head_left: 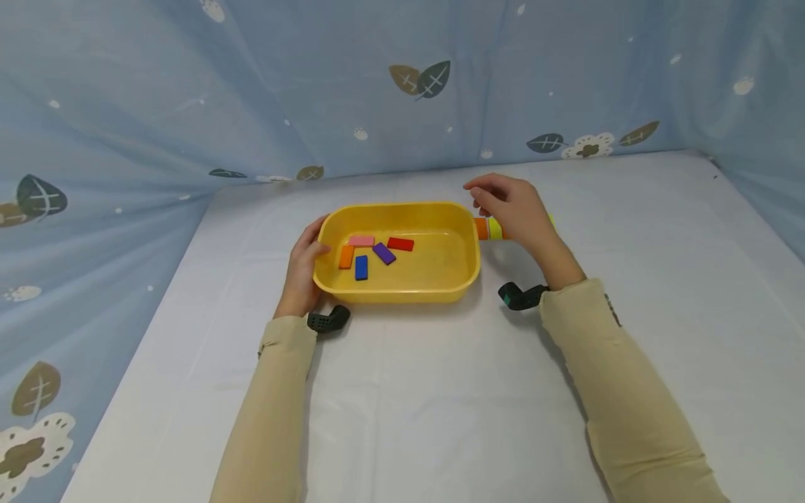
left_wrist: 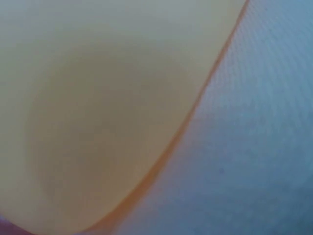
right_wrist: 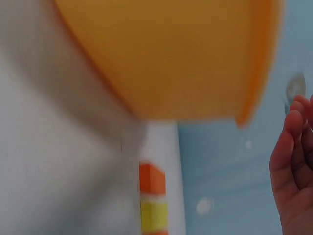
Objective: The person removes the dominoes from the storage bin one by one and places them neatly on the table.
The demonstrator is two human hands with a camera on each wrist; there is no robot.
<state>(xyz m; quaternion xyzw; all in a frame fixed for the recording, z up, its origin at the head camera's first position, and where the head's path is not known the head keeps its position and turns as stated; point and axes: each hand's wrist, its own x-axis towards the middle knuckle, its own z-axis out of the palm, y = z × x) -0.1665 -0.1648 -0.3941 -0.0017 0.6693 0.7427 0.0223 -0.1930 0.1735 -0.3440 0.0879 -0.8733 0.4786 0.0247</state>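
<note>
A yellow plastic basin (head_left: 440, 260) holds small flat blocks: pink (head_left: 361, 241), orange (head_left: 346, 256), blue (head_left: 361, 267), purple (head_left: 384, 253) and red (head_left: 400, 244). My left hand (head_left: 302, 274) grips its left end, thumb over the rim and fingers along the outside. Up close, the basin's wall (left_wrist: 107, 122) fills much of the left wrist view. Past the basin's right end, my right hand (head_left: 512, 206) hovers with loosely bent fingers, holding nothing. Partly hidden beneath it is a row of orange blocks (head_left: 481, 228) and yellow blocks (right_wrist: 154, 215).
A white cloth (head_left: 409, 391) covers the table. Behind and to the left hangs a blue curtain (head_left: 327, 84) with leaf and flower prints. Dark wrist cameras, left (head_left: 329, 320) and right (head_left: 522, 296), sit at both cuffs.
</note>
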